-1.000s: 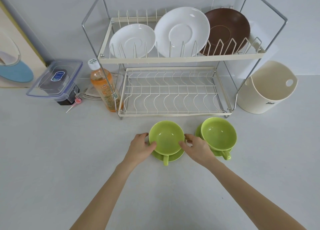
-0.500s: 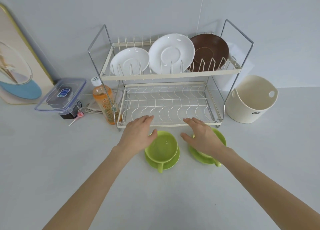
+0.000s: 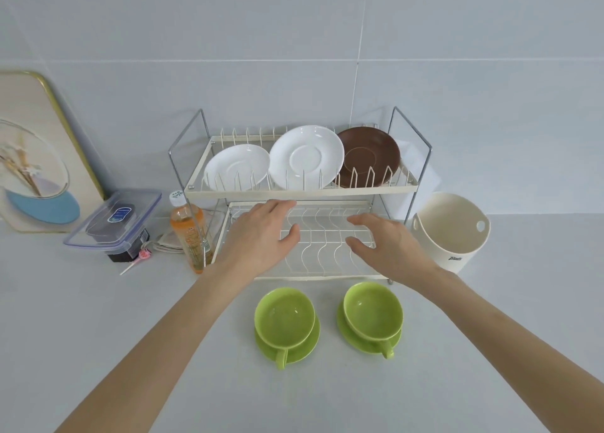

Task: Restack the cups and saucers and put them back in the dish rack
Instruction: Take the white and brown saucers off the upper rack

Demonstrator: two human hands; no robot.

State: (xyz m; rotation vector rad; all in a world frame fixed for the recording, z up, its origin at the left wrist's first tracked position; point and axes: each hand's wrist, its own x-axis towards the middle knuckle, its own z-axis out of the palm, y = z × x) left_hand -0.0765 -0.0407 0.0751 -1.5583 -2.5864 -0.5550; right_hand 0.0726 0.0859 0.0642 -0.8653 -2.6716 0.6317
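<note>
both hands, left hand [image 3: 261,236] and right hand [image 3: 389,246], hover empty (fingers relaxed) over the dish rack [image 3: 307,272] lower shelf; two green cups [image 3: 285,318] on saucers [image 3: 287,347] sit before its front edge.

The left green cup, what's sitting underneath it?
A green saucer lies under the left green cup, its rim showing on the near and right sides. The saucer's middle is hidden by the cup.

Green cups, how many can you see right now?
2. The left green cup and the right green cup each sit on a green saucer on the counter before the rack. None seems hidden.
</note>
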